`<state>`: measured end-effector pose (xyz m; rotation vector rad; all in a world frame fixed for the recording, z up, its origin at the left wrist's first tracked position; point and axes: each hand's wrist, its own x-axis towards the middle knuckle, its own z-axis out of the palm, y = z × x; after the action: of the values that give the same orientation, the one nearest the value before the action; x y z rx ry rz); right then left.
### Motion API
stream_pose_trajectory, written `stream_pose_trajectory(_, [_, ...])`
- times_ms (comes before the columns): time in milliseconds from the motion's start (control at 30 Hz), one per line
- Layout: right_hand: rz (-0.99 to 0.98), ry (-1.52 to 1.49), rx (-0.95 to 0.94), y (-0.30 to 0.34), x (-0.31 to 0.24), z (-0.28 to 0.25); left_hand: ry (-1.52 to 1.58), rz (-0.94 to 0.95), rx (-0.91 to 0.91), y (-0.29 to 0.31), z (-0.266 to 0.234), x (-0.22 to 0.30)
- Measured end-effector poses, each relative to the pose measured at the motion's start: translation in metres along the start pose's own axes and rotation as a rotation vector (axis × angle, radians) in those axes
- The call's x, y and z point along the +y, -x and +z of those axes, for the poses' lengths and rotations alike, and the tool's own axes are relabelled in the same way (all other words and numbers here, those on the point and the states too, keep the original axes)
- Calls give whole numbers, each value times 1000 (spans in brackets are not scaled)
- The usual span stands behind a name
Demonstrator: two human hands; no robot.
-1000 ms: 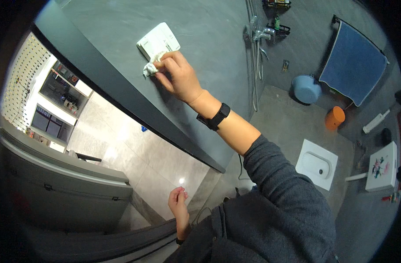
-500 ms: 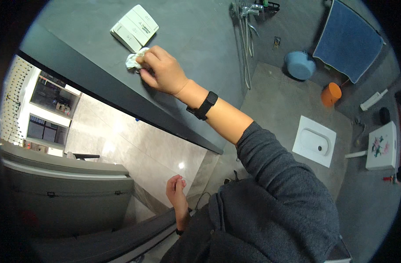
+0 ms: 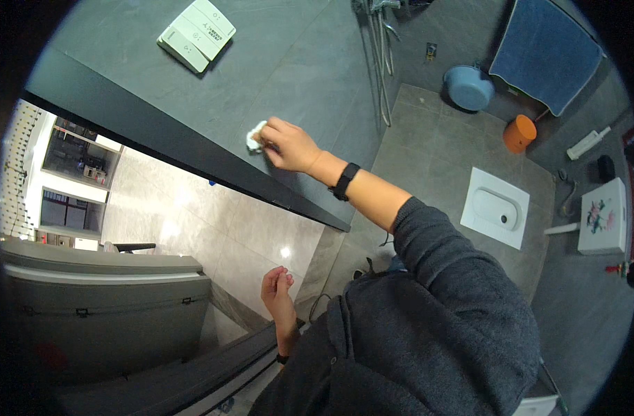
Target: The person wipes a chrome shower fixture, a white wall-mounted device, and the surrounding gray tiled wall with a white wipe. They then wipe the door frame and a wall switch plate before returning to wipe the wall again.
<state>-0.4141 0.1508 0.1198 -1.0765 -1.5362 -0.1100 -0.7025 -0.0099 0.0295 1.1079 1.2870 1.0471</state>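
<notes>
My right hand (image 3: 287, 145), a dark band on its wrist, pinches a crumpled white cloth or tissue (image 3: 255, 137) and presses it to the grey tiled wall (image 3: 289, 76), close to the dark door frame (image 3: 157, 142). Part of the white wad is hidden behind my fingers. Up and to the left of this hand, a white switch panel (image 3: 198, 35) with several buttons is fixed on the wall. My left hand (image 3: 278, 295) hangs low near the doorway, fingers loosely curled in, with nothing visible in it.
Beyond the doorway lies a pale shiny floor (image 3: 192, 208), with a grey door (image 3: 109, 312) at lower left. To the right are a white squat toilet (image 3: 494, 208), an orange bucket (image 3: 519, 134), a blue basin (image 3: 469, 88), a blue towel (image 3: 549, 55) and a white cistern (image 3: 601, 218).
My right hand has slid the white wad down and to the right along the wall, away from the switch panel. My left hand has hardly moved.
</notes>
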Motion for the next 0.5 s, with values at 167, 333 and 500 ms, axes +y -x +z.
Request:
stream_pose_trajectory(167, [-149,-61,249,-47,-17,1,-11,-6,-17,-5,-1,-1])
stream_pose_trajectory(333, [-129,-185,263,-59,-27,23,49,31,-47,-10,-3,-5])
stream_pose_trajectory(500, [-67,-16,49,23,-1,16,5,17,-27,-9,-7,-8])
